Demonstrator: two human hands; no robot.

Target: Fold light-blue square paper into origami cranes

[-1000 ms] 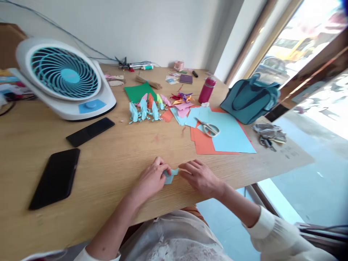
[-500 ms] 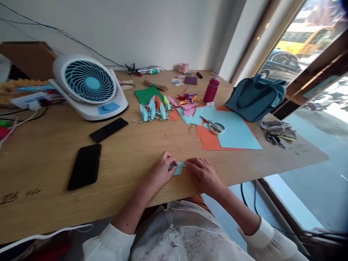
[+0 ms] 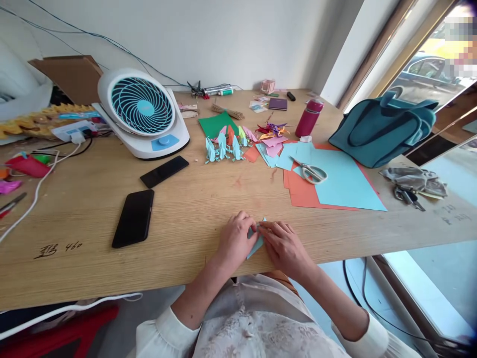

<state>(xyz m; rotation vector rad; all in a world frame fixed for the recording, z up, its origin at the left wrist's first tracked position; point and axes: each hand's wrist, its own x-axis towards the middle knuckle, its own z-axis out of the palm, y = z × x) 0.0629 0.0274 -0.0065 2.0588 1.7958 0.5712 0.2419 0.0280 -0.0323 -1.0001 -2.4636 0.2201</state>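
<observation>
Light-blue folded paper (image 3: 256,242); teal bag (image 3: 380,130).

Both hands meet at the near edge of the light wooden table (image 3: 93,214): the left hand (image 3: 235,241) and right hand (image 3: 285,246) pinch a small folded light-blue paper piece (image 3: 256,242) between them. A black smartphone (image 3: 134,217) lies well to the left.

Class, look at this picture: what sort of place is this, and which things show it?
Probably a paper-craft desk by a window: folded paper figures, coloured paper sheets with scissors, and both hands folding a blue paper piece.
</observation>
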